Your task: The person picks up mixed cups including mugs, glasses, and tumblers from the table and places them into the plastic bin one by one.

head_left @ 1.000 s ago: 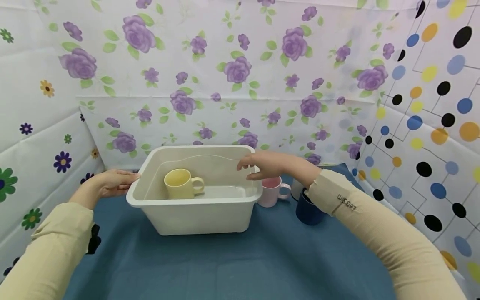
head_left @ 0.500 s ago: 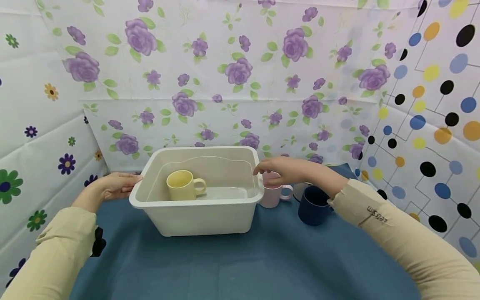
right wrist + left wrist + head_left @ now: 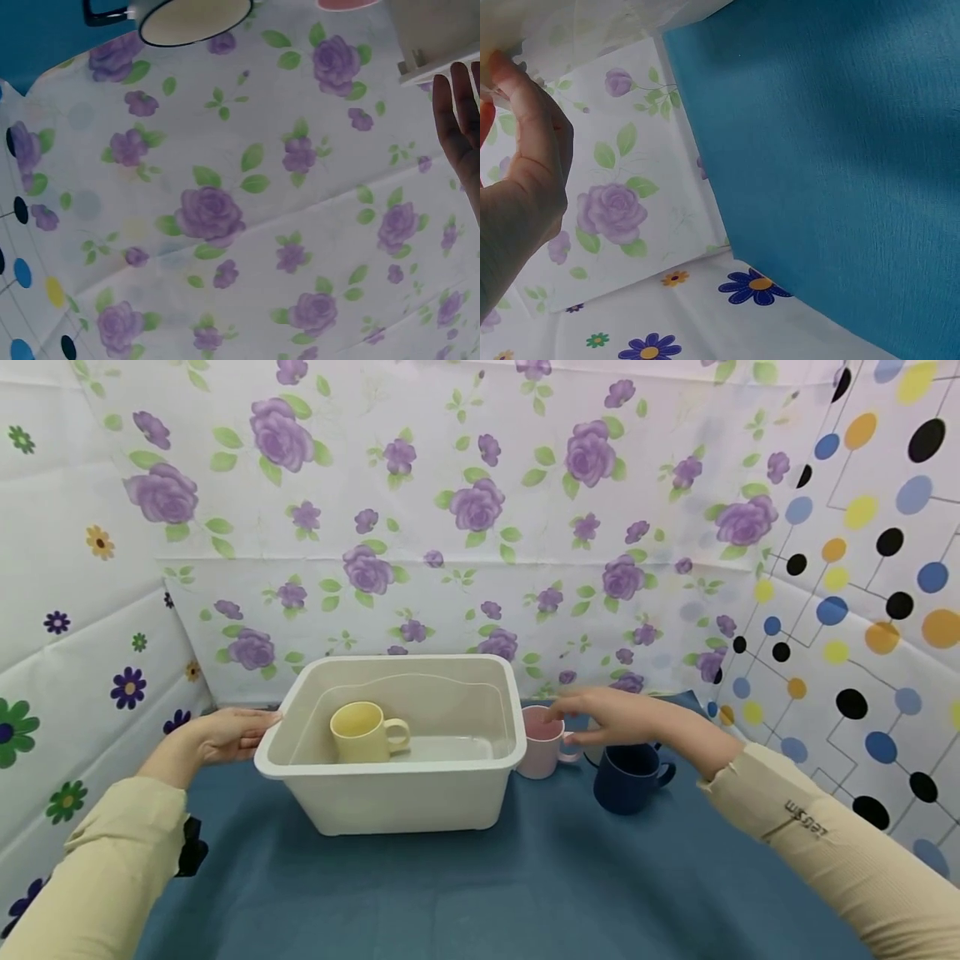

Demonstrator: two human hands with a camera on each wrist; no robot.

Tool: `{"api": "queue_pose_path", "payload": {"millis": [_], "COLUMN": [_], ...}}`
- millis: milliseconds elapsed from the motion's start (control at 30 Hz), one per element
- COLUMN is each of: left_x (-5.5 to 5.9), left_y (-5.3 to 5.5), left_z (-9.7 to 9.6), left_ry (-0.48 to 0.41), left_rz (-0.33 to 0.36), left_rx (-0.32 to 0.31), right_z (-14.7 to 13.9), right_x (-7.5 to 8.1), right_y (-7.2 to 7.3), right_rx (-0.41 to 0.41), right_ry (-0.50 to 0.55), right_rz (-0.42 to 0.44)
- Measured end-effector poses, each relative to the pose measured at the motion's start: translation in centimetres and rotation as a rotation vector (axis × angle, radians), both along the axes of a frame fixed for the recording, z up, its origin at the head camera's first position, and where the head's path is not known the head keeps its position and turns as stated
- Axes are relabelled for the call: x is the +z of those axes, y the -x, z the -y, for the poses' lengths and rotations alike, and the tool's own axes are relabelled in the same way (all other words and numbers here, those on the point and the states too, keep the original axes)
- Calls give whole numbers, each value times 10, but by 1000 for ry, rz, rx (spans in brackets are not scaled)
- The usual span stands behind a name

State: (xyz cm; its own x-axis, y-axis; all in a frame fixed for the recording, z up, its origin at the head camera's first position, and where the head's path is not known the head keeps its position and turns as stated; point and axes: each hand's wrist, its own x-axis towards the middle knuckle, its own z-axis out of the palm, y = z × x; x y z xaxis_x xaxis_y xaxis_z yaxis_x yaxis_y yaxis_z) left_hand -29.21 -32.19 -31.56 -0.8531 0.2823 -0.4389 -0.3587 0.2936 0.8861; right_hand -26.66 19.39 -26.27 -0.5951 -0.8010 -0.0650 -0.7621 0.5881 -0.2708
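At far left a white sheet printed with small daisies [image 3: 67,568] is hanging beside a table [image 3: 450,893] spread with blue cloth; from a cream sleeve the person's left hand [image 3: 225,735] is reaching to a white tub [image 3: 408,797], thumb and fingers pinching its left rim; the tub is standing toward the table's back edge, left of the middle; inside, near its left wall, a yellow mug [image 3: 360,732] is standing upright, handle pointing right; behind, a sheet of purple roses [image 3: 472,506] is rising along the back edge; just right of the tub a pink mug [image 3: 536,760] is standing upright, its handle also pointing right; over it the right hand [image 3: 611,718] is hovering, fingers released and loosely bent, the foremost at the mouth, though whether it is touching the rim I cannot tell; toward the back right corner a white mug with a dark rim [image 3: 196,22] is standing, mostly hidden behind that hand in the head view; in front of it a navy mug [image 3: 626,785] is standing upright; at far right a sheet of coloured dots [image 3: 862,610] is hanging.
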Motion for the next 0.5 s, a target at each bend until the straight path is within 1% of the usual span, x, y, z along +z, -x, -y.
{"api": "queue_pose_path", "payload": {"millis": [133, 233, 433, 500], "left_x": [-1, -1, -1, 0], "left_y": [-1, -3, -3, -3], "left_z": [0, -1, 0, 1], "left_ry": [-7, -9, 0, -3], "left_rz": [-8, -13, -27, -26], "left_rx": [-15, -26, -43, -41], "right_z": [-13, -23, -43, -50], "right_x": [-8, -16, -31, -35], "right_y": [-1, 0, 2, 3], "right_rx": [-69, -99, -172, -204], "right_ry": [-35, -86, -175, -200], "right_rz": [39, 53, 186, 204]}}
